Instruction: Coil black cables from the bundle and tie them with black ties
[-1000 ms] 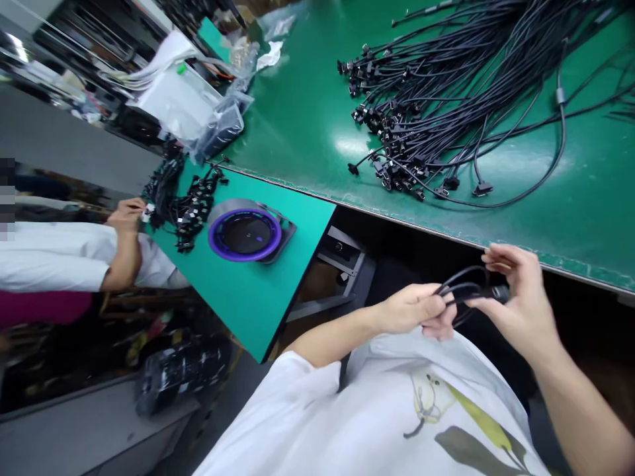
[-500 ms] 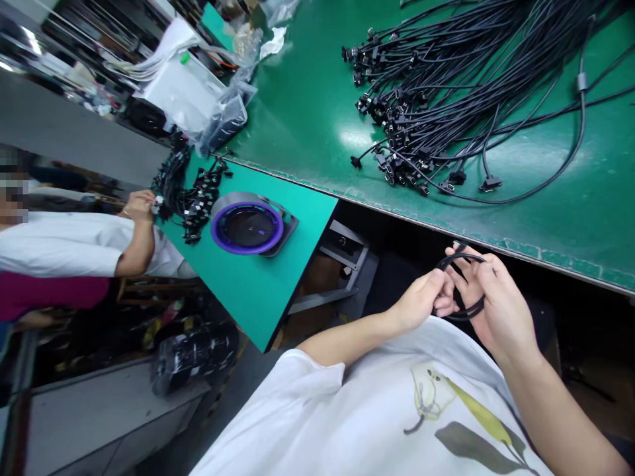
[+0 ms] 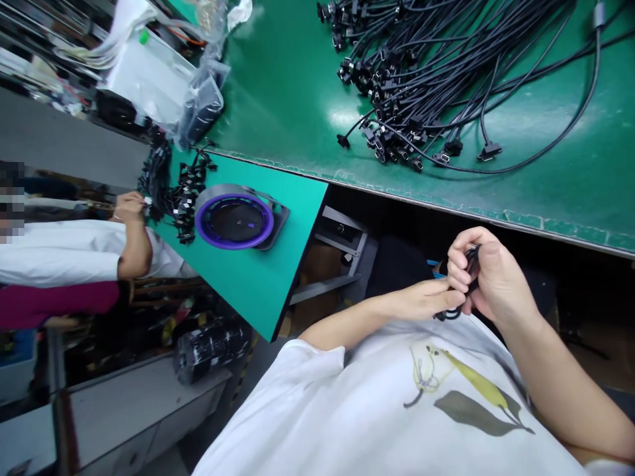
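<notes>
Right of centre, the thin, black, coiled cable point(image 3: 473, 260) had just narrowed from an open ring, its loops now gathered, clenched in the right hand point(image 3: 496, 277) and pinched by the left hand point(image 3: 430, 299).

Black cable point(image 3: 473, 263); green tabletop point(image 3: 282, 99); teal side table point(image 3: 278, 271); purple-rimmed grey fan point(image 3: 237, 221); white shirt point(image 3: 347, 423) with yellow-and-olive leaf print point(image 3: 475, 413)
</notes>
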Available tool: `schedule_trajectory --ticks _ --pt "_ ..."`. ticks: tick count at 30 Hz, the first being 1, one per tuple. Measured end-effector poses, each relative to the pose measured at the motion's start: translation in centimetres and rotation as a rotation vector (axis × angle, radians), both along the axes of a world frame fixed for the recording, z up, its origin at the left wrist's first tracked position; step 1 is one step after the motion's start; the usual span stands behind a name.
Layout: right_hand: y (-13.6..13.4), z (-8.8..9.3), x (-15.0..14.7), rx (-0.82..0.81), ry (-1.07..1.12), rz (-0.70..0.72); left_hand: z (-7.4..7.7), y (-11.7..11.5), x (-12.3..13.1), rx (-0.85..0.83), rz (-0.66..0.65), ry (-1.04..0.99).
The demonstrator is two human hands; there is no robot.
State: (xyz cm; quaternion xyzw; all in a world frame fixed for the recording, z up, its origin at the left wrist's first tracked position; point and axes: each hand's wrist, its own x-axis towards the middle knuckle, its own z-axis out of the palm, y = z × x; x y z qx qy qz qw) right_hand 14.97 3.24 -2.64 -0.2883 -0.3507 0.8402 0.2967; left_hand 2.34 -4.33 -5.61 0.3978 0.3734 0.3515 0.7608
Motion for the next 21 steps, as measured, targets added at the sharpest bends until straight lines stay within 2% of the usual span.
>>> schedule_trajectory --ticks 3,6,13,16,18,21 --pt "0.7 0.1 0.5 0.011 0.048 0.002 0.6 -0.1 0.9 -0.256 -0.041 -0.392" --pt "1.2 0.3 0.8 0.011 0.069 -0.064 1.3 0.1 1.9 -0.440 0.021 -0.593" --pt "2.5 0.2 1.0 -0.156 0.201 -0.048 1.8 0.9 2.9 -0.543 0.196 -0.617" --pt "2.7 0.6 1.4 -0.201 0.201 -0.089 2.0 1.4 3.2 -0.624 0.178 -0.611" --pt "2.6 0.9 2.1 -0.174 0.216 -0.094 2.2 1.7 3.7 -0.671 0.151 -0.619" --pt "2.6 1.2 3.6 -0.026 0.272 -0.057 2.4 2.1 4.6 -0.649 0.176 -0.618"
